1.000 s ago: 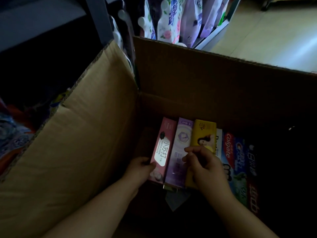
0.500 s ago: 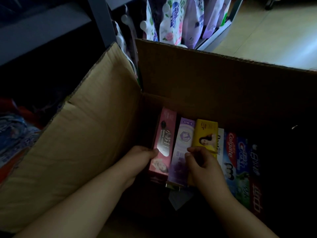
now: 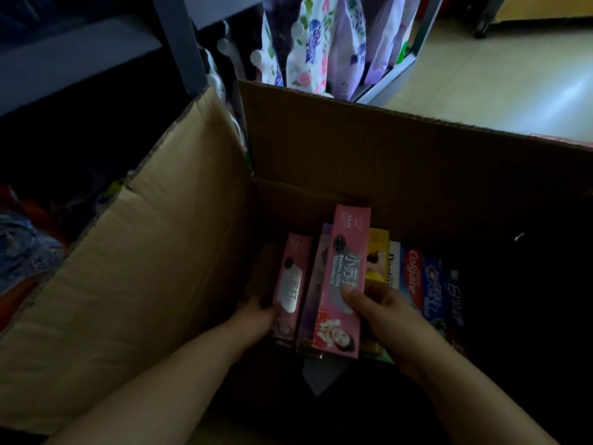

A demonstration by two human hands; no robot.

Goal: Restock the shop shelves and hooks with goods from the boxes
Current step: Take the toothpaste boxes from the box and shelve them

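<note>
Raised pink carton [image 3: 345,277] hiding purple carton [image 3: 316,284]

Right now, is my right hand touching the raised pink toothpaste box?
Touching. The head view shows the right hand gripping the raised pink box, thumb pressed flat across its front.

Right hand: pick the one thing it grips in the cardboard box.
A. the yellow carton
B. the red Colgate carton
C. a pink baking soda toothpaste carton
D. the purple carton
C: the right hand has its thumb on the face of the pink baking soda toothpaste carton, which is raised above the row of cartons in the cardboard box.
</note>
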